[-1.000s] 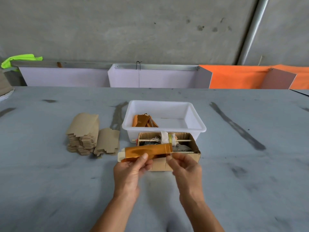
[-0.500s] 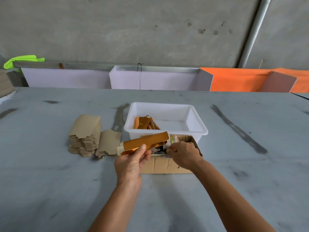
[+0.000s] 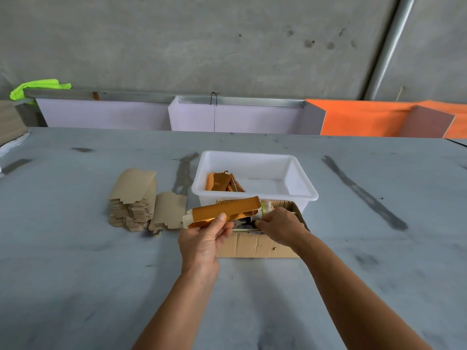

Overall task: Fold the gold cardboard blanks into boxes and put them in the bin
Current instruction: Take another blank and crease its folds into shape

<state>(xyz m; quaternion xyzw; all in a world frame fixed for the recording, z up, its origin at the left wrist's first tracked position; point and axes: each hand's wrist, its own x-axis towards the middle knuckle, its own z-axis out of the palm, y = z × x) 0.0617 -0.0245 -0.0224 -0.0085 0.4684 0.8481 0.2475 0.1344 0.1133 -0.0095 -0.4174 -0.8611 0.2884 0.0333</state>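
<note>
Far left on grey table [image 3: 75, 248]: stack of flat brown blanks [image 3: 134, 198], a lower pile just beside it. Left hand [image 3: 204, 238] pinches a part-folded gold box [image 3: 225, 213], thumb on top, held tilted above the table, in front of the white bin [image 3: 252, 173]. Bin holds folded gold pieces. Right hand [image 3: 280, 226] reaches into open cardboard carton [image 3: 257, 246], fingers curled; cannot tell if it grips anything

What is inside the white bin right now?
A few folded gold boxes lie at the left end of the white bin; the rest of its floor looks bare. The near wall hides the front strip.
</note>
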